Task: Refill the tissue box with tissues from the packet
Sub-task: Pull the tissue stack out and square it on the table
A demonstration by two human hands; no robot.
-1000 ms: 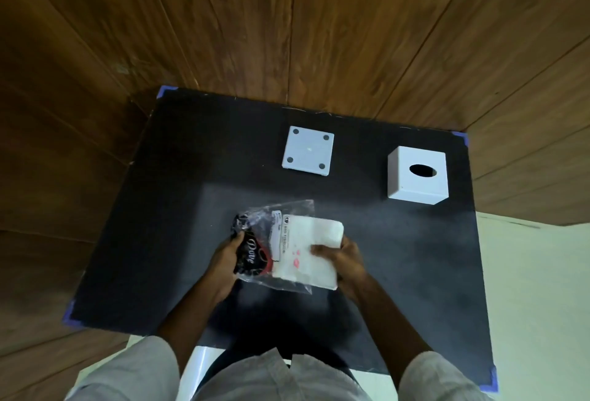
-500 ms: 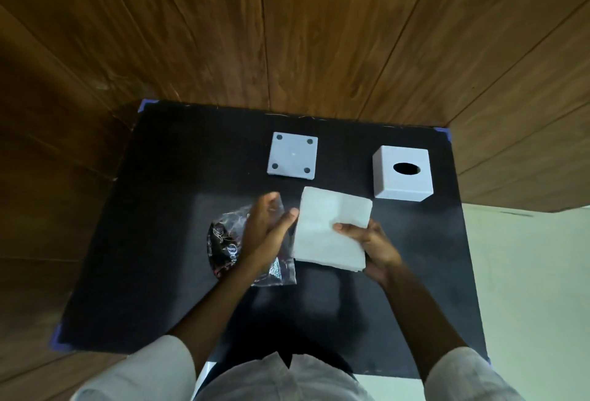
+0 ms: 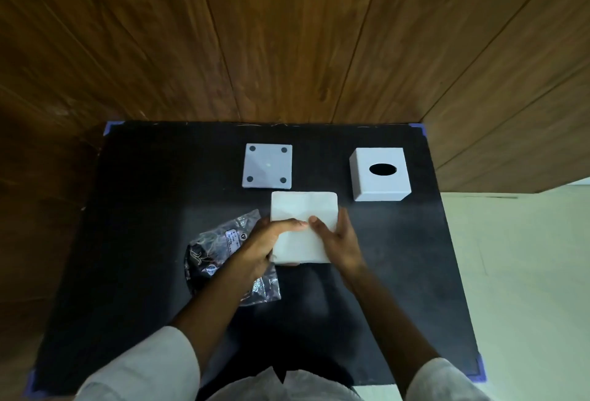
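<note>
A white stack of tissues (image 3: 303,209) is held above the black table (image 3: 143,209) near its middle. My left hand (image 3: 265,241) grips the stack's left edge and my right hand (image 3: 335,237) grips its right edge, thumbs meeting on top. The crumpled clear plastic packet (image 3: 220,247) with dark print lies on the table under my left forearm, partly hidden. The white cube tissue box (image 3: 380,183), with an oval slot on top, stands at the back right. Its flat white base plate (image 3: 267,166) with dark corner dots lies at the back centre.
Wooden wall panels (image 3: 287,33) rise behind the table. Blue tape marks the table corners (image 3: 110,127). A pale floor (image 3: 517,273) lies to the right of the table edge.
The tissue stack came out of the packet. My left hand let go of the packet, which now lies on the table, and moved right to grip the stack together with my right hand.
</note>
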